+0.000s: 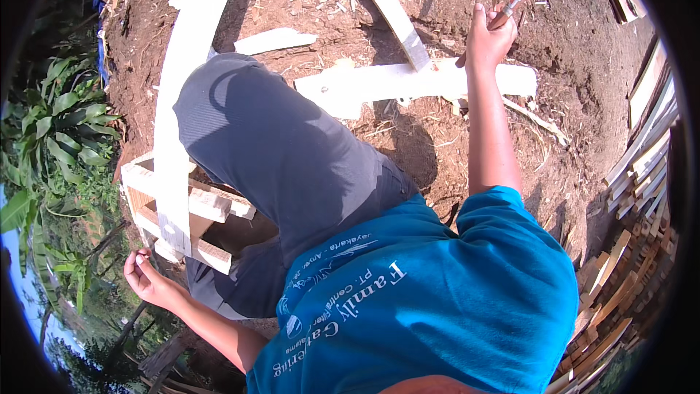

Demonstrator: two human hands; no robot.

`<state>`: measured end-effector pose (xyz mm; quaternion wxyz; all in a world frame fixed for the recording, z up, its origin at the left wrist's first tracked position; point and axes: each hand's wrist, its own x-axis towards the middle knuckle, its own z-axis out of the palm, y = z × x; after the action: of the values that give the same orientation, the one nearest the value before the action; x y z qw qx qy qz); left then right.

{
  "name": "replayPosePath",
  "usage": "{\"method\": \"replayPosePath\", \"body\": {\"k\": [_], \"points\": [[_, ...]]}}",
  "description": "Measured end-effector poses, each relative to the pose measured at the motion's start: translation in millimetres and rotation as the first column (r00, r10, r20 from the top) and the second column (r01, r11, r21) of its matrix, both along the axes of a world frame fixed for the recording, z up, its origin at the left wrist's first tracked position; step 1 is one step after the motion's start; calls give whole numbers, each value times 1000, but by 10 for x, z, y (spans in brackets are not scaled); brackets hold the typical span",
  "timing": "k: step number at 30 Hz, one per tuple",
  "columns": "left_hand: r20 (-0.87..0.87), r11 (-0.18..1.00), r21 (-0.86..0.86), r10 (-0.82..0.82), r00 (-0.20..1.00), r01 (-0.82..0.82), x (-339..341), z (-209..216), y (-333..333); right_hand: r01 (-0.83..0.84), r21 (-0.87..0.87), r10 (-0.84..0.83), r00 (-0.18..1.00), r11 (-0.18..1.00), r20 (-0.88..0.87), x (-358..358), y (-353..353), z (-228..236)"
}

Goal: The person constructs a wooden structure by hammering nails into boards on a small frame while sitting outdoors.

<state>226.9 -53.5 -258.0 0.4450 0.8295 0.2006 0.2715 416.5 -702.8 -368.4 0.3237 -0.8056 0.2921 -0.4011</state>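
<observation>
My right hand (pixel 491 42) is raised at the far right, wrapped round the handle of a hammer (pixel 512 6) whose dark head points up and away. At the lower left my left hand (pixel 148 277) is closed, fingertips pinched together; what they hold, if anything, is too small to make out. Just beside it is the near end of a long pale wooden plank (pixel 182 95), which runs far past my bent knee. That end lies over a wooden frame (pixel 138 188) of short pieces, partly hidden by the plank and my leg.
Ahead, a pale board (pixel 408 82) lies on the dirt ground with a shorter board (pixel 396 20) leaning across it. A wood offcut (pixel 275 40) lies near my knee. Stacked timber strips (pixel 620 284) line the right side. Green plants (pixel 69 113) grow at the left.
</observation>
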Motion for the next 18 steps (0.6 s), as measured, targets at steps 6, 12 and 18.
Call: {"method": "replayPosePath", "body": {"k": [6, 12, 18], "points": [[-70, 995, 101, -6, 998, 13, -160, 131, 79, -415, 273, 323, 889, 868, 326, 337, 478, 174], [-74, 997, 83, 8, 997, -1, -153, 87, -6, -550, 308, 609, 780, 777, -143, 350, 1624, -967], [-104, 991, 97, 97, 990, -87, -486, 120, 15, -573, 240, 614, 773, 783, -158, 616, 2465, -1518]]}}
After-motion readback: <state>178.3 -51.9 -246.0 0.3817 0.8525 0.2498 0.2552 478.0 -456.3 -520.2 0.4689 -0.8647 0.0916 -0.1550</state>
